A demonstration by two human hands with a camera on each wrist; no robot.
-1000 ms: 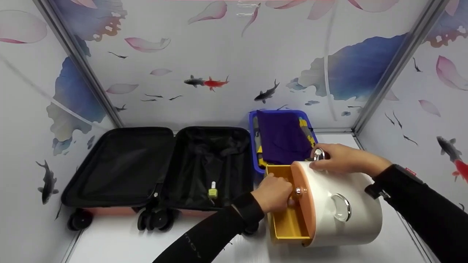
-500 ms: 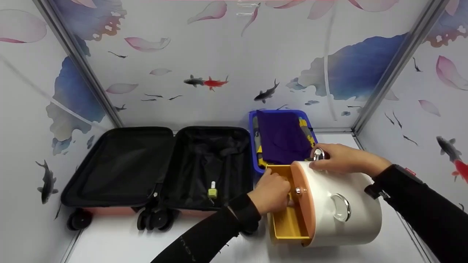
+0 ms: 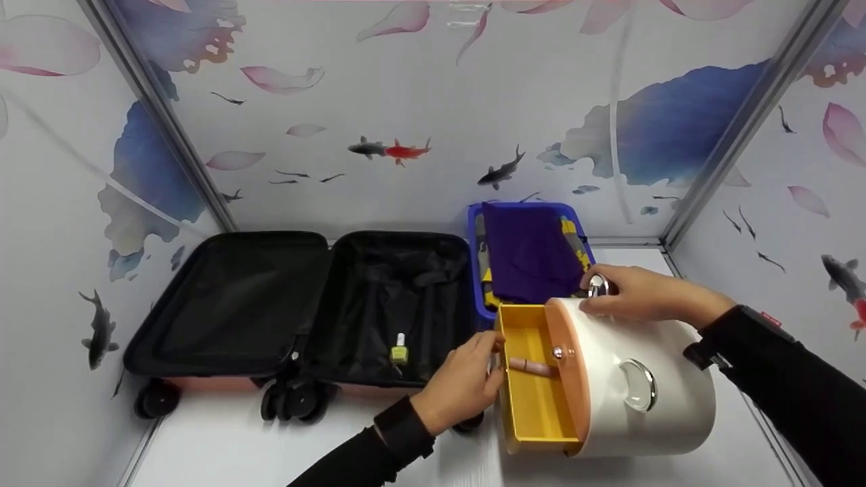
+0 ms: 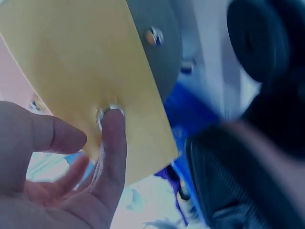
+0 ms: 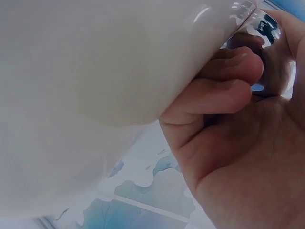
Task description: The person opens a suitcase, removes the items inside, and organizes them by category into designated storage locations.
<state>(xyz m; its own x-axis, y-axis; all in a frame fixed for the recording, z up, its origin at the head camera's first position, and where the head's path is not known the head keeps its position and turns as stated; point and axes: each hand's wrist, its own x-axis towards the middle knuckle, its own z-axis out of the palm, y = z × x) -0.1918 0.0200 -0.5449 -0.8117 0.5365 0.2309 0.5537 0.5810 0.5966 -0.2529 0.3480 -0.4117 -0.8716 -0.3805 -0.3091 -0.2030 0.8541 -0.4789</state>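
Note:
A white storage box [image 3: 666,358] with a peach front panel [image 3: 567,385] has its yellow drawer [image 3: 541,419] pulled out to the left. Inside the drawer lies a small pink cosmetic tube [image 3: 531,366]. My left hand [image 3: 460,379] is at the drawer's outer face. In the left wrist view, a finger touches the drawer's silvery knob [image 4: 101,117], while the thumb stays apart from it. My right hand [image 3: 653,297] grips the chrome handle [image 3: 598,285] on the box's far side; the right wrist view shows the fingers [image 5: 224,95] curled around the handle.
An open black-lined suitcase [image 3: 237,304] spreads across the left, wheels toward me. A yellow-green nail polish bottle [image 3: 399,350] lies in its right half. Behind the box, a blue basket [image 3: 473,270] contains folded purple cloth [image 3: 528,250]. Printed panels [image 3: 406,88] enclose the table.
My left hand has come out of the drawer and moved left to its outer face, uncovering the pink tube. The right hand keeps its hold on the handle. The head view has shifted slightly.

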